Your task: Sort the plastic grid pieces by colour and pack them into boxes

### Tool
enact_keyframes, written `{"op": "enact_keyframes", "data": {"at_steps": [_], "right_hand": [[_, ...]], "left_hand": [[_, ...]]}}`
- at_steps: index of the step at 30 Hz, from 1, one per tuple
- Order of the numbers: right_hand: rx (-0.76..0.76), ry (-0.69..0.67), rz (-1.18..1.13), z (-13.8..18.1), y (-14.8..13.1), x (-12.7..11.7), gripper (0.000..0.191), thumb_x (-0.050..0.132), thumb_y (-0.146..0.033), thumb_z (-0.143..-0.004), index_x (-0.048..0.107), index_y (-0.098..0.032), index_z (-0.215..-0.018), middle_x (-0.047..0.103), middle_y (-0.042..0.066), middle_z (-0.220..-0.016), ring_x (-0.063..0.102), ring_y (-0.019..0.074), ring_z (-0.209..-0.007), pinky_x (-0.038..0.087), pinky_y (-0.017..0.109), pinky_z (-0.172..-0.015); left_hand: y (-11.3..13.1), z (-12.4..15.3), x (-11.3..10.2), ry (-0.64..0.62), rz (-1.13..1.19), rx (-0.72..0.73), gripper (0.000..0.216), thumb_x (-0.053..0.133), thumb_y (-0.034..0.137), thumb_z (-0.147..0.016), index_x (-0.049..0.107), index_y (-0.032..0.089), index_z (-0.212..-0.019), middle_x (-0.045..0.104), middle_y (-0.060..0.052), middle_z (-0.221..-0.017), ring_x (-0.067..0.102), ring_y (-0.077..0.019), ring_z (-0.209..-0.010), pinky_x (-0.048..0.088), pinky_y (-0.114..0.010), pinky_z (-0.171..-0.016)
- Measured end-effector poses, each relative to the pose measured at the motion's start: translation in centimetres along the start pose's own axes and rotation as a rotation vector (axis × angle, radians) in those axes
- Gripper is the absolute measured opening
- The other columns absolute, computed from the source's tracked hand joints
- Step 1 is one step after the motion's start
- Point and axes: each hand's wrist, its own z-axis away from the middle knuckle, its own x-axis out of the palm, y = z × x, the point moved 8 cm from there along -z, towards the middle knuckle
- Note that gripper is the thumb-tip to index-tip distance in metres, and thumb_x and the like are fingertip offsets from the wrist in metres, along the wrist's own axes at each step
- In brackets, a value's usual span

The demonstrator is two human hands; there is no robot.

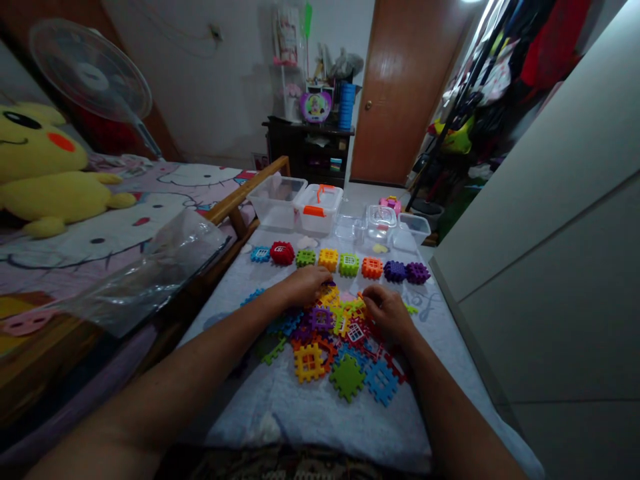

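Observation:
A pile of flat, toothed plastic building tiles (330, 347) in yellow, green, blue, purple, orange and red lies on a pale cloth-covered surface (320, 413). My left hand (305, 283) rests knuckles up on the far edge of the pile, fingers curled over tiles; what it grips is hidden. My right hand (385, 310) is closed on the pile's right side, fingers bent down among the tiles. Beyond both hands stands a row of assembled cubes (349, 265): blue, red, green, yellow, green, orange and two purple.
Clear plastic boxes (277, 200), one with an orange latch (317, 208), stand behind the cubes. A crumpled clear plastic bag (160, 267) lies on the left by a wooden bed rail. A yellow plush toy (45, 173) sits on the bed. A grey cabinet wall (550, 253) rises close on the right.

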Motion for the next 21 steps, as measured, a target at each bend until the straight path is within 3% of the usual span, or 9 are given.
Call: {"op": "enact_keyframes", "data": {"at_steps": [5, 11, 16, 21], "right_hand": [[-0.005, 0.004, 0.011, 0.0, -0.1, -0.1, 0.014, 0.050, -0.023, -0.085, 0.064, -0.019, -0.085, 0.067, 0.003, -0.078, 0.060, 0.0157, -0.068, 0.045, 0.028, -0.067], [-0.018, -0.004, 0.011, 0.0, -0.3, 0.1, 0.014, 0.050, -0.022, -0.084, 0.063, -0.019, -0.085, 0.067, 0.003, -0.079, 0.060, 0.0158, -0.070, 0.045, 0.028, -0.067], [-0.011, -0.005, 0.022, 0.0, -0.3, 0.0, 0.014, 0.050, -0.022, -0.084, 0.063, -0.019, -0.084, 0.067, 0.004, -0.079, 0.060, 0.0165, -0.071, 0.045, 0.029, -0.068], [-0.039, -0.011, 0.033, 0.0, -0.6, 0.0, 0.013, 0.051, -0.021, -0.083, 0.064, -0.019, -0.085, 0.067, 0.005, -0.082, 0.061, 0.0173, -0.075, 0.047, 0.030, -0.071]], "left_hand": [[0.8, 0.2, -0.2, 0.022, 0.019, 0.005, 0.029, 0.055, 0.014, -0.081, 0.066, 0.017, -0.107, 0.070, -0.009, -0.108, 0.062, -0.0230, -0.101, 0.045, -0.032, -0.090], [2.1, 1.0, -1.0, 0.035, 0.251, 0.021, 0.030, 0.050, 0.012, -0.085, 0.065, 0.019, -0.109, 0.071, -0.006, -0.105, 0.065, -0.0189, -0.095, 0.048, -0.028, -0.084], [1.6, 2.8, -2.8, 0.155, 0.366, -0.018, 0.028, 0.049, 0.013, -0.087, 0.064, 0.018, -0.110, 0.069, -0.008, -0.112, 0.064, -0.0188, -0.102, 0.048, -0.032, -0.092], [1.1, 5.5, -3.5, 0.162, 0.311, -0.051, 0.027, 0.050, 0.015, -0.090, 0.063, 0.020, -0.112, 0.067, -0.007, -0.118, 0.059, -0.0198, -0.112, 0.045, -0.037, -0.101]]}}
